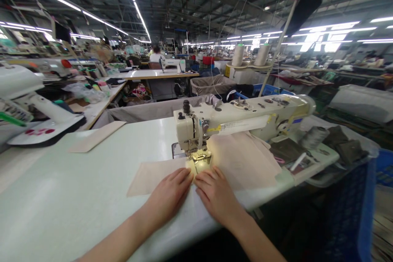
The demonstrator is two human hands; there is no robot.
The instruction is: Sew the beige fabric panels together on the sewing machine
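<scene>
A pale beige fabric piece (147, 174) lies flat on the sewing table, its right end by the needle area of a cream sewing machine (245, 114). My left hand (170, 192) rests over that end, fingers bent and pressed together on the cloth. Close beside it, my right hand (219, 198) has its fingers closed at the fabric edge, just in front of the shiny metal plate (202, 159). Its fingertips also lie near a stack of larger beige panels (245, 163) under the machine arm. The exact grip under the fingers is hidden.
Another beige strip (96, 137) lies on the table's far left. A grey thread cone (315, 137) and dark cloth (344, 143) sit at the right end. Thread cones (238, 55) stand behind the machine. A blue crate (346, 208) is at lower right, a white machine (21, 90) at left.
</scene>
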